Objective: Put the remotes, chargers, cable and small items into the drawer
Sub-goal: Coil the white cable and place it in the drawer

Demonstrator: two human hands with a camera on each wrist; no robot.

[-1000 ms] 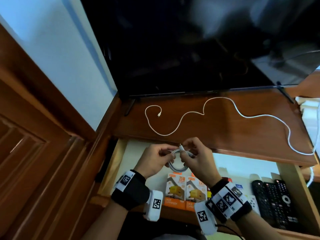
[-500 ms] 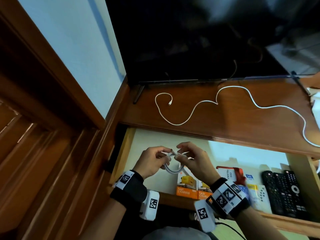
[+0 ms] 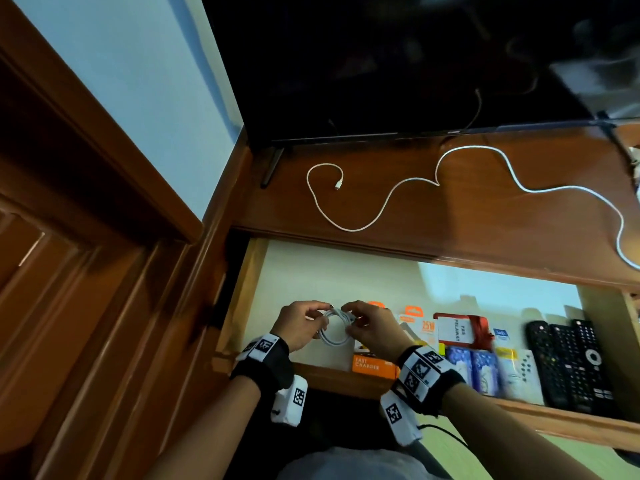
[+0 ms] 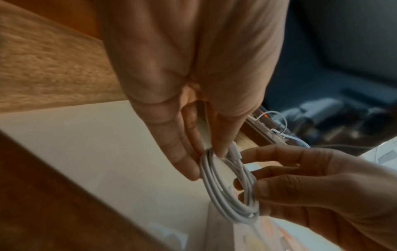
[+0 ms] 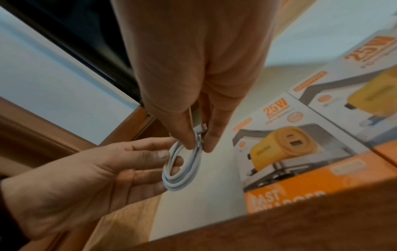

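A white cable wound into a small coil (image 3: 334, 333) hangs between both hands over the bare left part of the open drawer (image 3: 239, 306). My left hand (image 3: 320, 322) pinches the coil's left side. The left wrist view shows its thumb and fingertips (image 4: 219, 151) closed on the coil (image 4: 227, 195). My right hand (image 3: 348, 322) pinches the right side. In the right wrist view it holds the coil (image 5: 182, 169) together with a plug end (image 5: 200, 129). Two orange charger boxes (image 5: 290, 152) lie just right of the coil. Black remotes (image 3: 571, 365) lie at the drawer's right end.
A second long white cable (image 3: 398, 188) snakes loose across the wooden cabinet top (image 3: 485, 220), under a black TV (image 3: 415, 64). A red-edged card (image 3: 460, 332), blue packets (image 3: 472, 368) and a small white remote (image 3: 523, 375) fill the drawer's middle. Wooden panelling (image 3: 104, 306) stands to the left.
Both hands have carried the coil down and to the left, from above the charger boxes to the drawer's bare left part. My view has tilted down.
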